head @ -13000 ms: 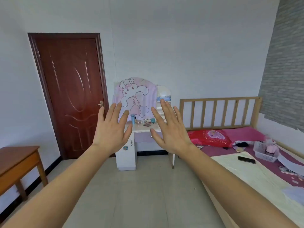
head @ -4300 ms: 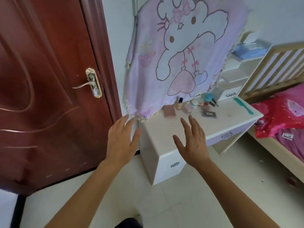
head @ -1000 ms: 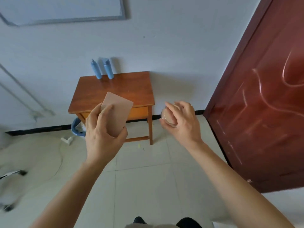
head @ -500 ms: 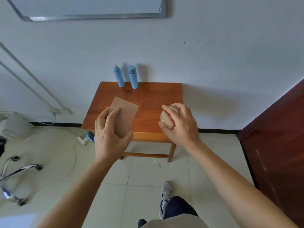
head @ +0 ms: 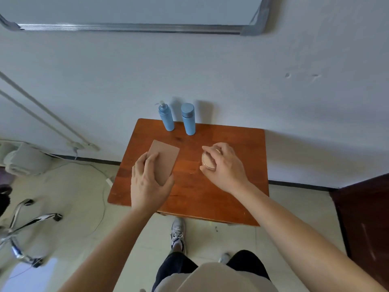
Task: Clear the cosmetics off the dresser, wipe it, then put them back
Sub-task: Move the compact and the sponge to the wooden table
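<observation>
My left hand (head: 149, 184) grips a flat pink rectangular palette (head: 166, 157) by its near end, over the left part of a small brown wooden table (head: 200, 192). A round clear compact with a beige inside (head: 207, 162) is held in the curled fingers of my right hand (head: 224, 167), low over the table's middle. Whether either item touches the tabletop I cannot tell. Two light blue bottles stand at the table's far edge by the wall: a pump bottle (head: 166, 116) and a capped bottle (head: 188, 119). The dresser is out of sight.
A white wall rises behind the table, with a framed board (head: 134, 27) high on it. A dark red door (head: 366, 218) is at the right. A chair's chrome base (head: 23, 226) and a cable (head: 99, 182) lie on the tiled floor at left.
I have stepped closer to the wooden table. Both hands, still holding the palette and the compact, have moved forward and down over the tabletop.
</observation>
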A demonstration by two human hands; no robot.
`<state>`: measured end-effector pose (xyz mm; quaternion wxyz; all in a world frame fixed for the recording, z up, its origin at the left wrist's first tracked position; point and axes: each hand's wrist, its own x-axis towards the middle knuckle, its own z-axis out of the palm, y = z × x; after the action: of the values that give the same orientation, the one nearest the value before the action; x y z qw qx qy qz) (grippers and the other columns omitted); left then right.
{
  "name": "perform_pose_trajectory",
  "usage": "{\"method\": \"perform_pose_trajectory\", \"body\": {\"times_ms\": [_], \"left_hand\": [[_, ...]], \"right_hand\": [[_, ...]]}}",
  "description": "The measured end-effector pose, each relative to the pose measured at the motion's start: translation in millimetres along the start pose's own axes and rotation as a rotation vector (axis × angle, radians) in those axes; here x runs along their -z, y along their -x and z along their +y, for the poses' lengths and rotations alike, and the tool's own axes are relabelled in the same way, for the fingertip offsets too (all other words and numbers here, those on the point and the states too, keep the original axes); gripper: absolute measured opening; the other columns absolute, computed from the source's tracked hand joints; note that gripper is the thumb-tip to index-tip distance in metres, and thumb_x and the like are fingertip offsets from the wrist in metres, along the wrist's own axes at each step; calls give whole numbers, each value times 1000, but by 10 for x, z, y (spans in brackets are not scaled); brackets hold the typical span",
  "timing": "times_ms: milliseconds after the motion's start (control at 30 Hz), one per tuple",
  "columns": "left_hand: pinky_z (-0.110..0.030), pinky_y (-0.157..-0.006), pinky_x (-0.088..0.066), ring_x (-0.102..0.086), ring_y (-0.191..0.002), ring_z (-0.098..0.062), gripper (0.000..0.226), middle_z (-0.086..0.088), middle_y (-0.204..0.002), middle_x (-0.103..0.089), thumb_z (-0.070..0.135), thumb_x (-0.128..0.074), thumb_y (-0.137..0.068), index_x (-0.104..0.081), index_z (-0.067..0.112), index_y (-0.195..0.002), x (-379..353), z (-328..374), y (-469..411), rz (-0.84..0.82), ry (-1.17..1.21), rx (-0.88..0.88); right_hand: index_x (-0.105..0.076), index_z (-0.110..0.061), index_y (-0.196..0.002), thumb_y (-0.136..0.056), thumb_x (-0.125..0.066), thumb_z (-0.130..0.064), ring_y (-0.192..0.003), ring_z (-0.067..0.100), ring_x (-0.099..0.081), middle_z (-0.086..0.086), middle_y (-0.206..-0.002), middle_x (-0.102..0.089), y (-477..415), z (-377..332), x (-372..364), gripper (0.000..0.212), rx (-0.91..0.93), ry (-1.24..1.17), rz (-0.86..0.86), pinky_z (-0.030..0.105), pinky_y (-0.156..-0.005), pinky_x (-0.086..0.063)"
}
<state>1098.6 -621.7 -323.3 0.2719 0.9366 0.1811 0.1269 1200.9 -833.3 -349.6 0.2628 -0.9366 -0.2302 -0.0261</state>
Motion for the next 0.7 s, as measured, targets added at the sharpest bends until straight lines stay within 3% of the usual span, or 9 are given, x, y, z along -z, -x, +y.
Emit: {"method": "perform_pose_trajectory", "body": {"times_ms": [267,433,600,700], "left_hand": [[-47,-108,-33,-32,-131,-29,70,-8,-146,-34,45,-65,-84,-31,25,-142,-485,-812,-1274,-201,-26,134],[-51,-113,-19,-24,-136,-31,70,-8,-149,-31,50,-61,-85,-31,24,-142,-765,-1232,-1922,-279,-126,204],[-53,-111,-20,-25,-134,-35,68,-11,-150,-27,53,-56,-87,-28,24,-141,-1067,-1432,-2291,-337,-161,218],[-53,-109,-20,-23,-134,-38,64,-14,-152,-22,51,-56,-88,-31,21,-140,-1227,-1442,-2450,-373,-143,237]], "right_hand": [[-42,-28,-143,-83,-70,-48,-119,16,-47,-4,-132,-44,-761,34,-624,69,-278,54,-99,27,-86,-48],[-31,-28,-148,-84,-68,-51,-125,18,-48,-2,-140,-42,-1184,-24,-1033,77,-456,72,-186,33,-88,-50],[-27,-21,-149,-82,-72,-49,-122,22,-51,3,-136,-46,-1410,14,-1310,86,-565,98,-147,39,-83,-53],[-34,-15,-143,-81,-75,-45,-120,24,-53,5,-134,-48,-1552,75,-1398,81,-559,148,-99,38,-79,-56]]}}
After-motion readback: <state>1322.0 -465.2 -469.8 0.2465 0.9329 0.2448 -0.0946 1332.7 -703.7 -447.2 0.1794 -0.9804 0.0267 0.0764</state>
